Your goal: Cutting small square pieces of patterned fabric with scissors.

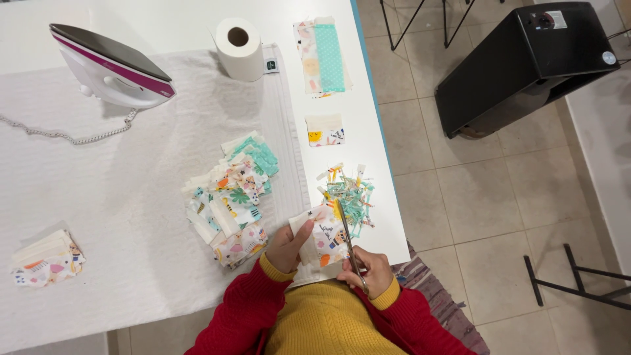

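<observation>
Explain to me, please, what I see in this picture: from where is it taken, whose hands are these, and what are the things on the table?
The one picture comes from a camera worn on a person's head, looking down at their own hands; there is no machine. The left hand holds a small printed fabric piece. The right hand holds scissors, whose blades lie on that fabric. Next to it lies a heap of thin fabric trimmings. On the white table there are also a pile of cut fabric squares, a smaller stack far left, an iron standing on end, a paper roll and two more fabric pieces.
</observation>
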